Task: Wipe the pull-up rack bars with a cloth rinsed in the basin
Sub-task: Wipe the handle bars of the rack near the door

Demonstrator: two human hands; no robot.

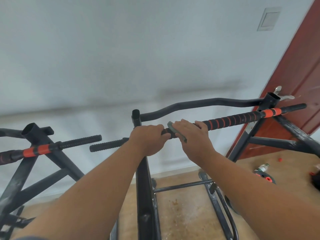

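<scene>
**both hands on the padded bar, cloth under the right one**

so the person is standing right at the pull-up rack [143,179], looking down along both forearms. the left hand [147,138] is wrapped around the padded bar [230,121], fingers curled over the top and gripping it just beside the black upright post. the right hand [192,134] sits right next to it, nearly touching, and it's pressing a grey-green cloth [174,130] onto that same bar. its fingers curl over the cloth and the bar, and the edges of the cloth poke out on the thumb side and below the palm.

the bar has black foam with orange spiral stripes and runs off to the right, up to an orange band near the far post. a bare curved black bar [199,103] sits behind it, closer to the white wall.

on the left there's a second rack section [34,149] with an orange-banded bar and ribbed black grips. a red-brown door [294,84] stands at the right, and a small bottle [262,168] lies on the tan floor below it. can't see any basin in this view.
</scene>
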